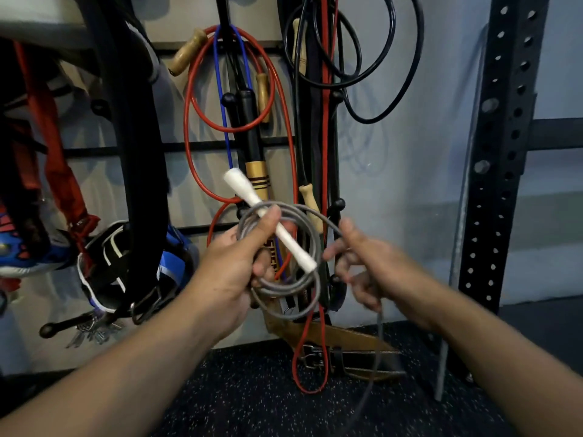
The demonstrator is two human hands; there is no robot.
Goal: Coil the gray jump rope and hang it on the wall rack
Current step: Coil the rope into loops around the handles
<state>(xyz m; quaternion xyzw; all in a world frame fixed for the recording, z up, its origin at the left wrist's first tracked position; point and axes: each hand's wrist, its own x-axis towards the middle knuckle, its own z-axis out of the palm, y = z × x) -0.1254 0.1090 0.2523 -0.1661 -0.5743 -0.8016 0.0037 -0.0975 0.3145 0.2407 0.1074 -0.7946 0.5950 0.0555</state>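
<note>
The gray jump rope point(285, 287) is wound into several loops in front of the wall rack point(176, 146). My left hand point(239, 263) grips the loops together with the white handle point(268, 219), thumb pressed on top. My right hand point(372, 266) holds the loose strand of the rope between its curled fingers; that strand runs down past my right wrist toward the floor. The rope's other end is out of view.
Red point(189, 99), blue and black jump ropes with wooden handles hang on rack pegs behind my hands. Straps, a black belt point(138, 152) and gloves hang at left. A brown leather belt point(347, 345) lies on the speckled floor. A perforated black steel upright point(501, 152) stands right.
</note>
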